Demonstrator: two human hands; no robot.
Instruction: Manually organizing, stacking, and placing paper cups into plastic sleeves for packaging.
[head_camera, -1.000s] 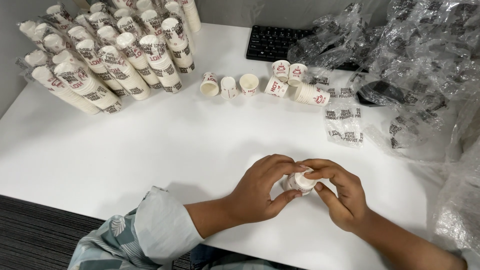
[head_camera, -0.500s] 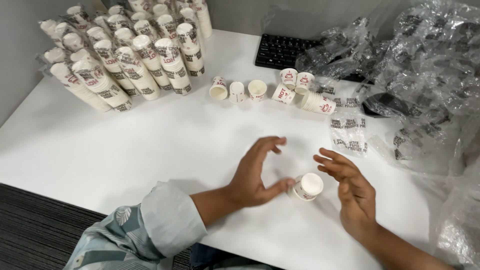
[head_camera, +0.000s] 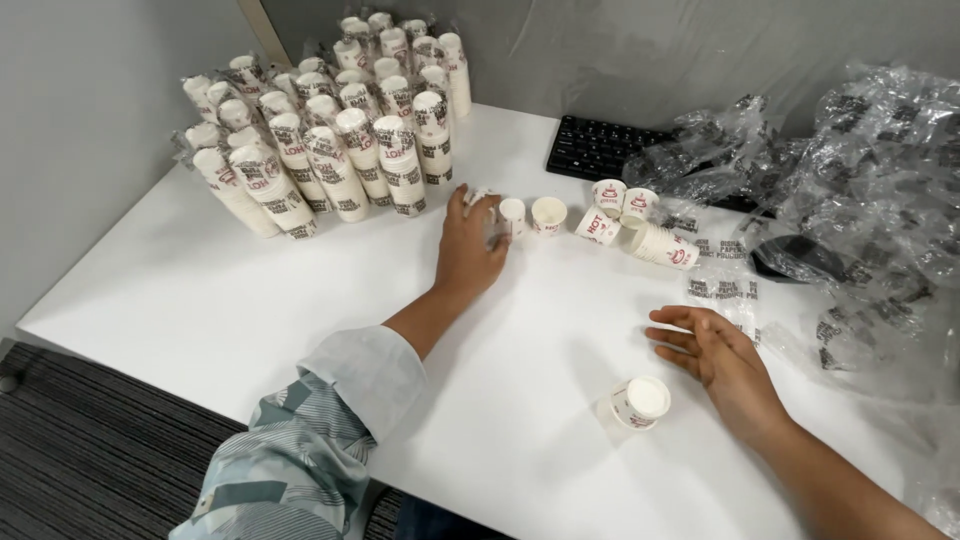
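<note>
My left hand (head_camera: 468, 250) reaches across the white table (head_camera: 250, 300) to the left end of a row of small white paper cups with red print. Its fingers curl over one small cup (head_camera: 482, 198), which is mostly hidden beneath them. Two more cups (head_camera: 512, 214) (head_camera: 548, 215) stand just right of that hand. My right hand (head_camera: 722, 358) rests palm-up near the table's front right, fingers apart and holding nothing. A single paper cup (head_camera: 638, 402) stands on the table just left of it, apart from the fingers.
Several wrapped stacks of paper cups (head_camera: 330, 150) lie at the back left. More loose cups (head_camera: 640, 225) sit at mid-table, one stack lying on its side. A black keyboard (head_camera: 600, 148) is at the back. Crumpled clear plastic wrappers (head_camera: 860, 190) cover the right side.
Both hands held one cup together, then let go of it. The left hand has since moved away to the row of cups. The right hand stays open beside the set-down cup.
</note>
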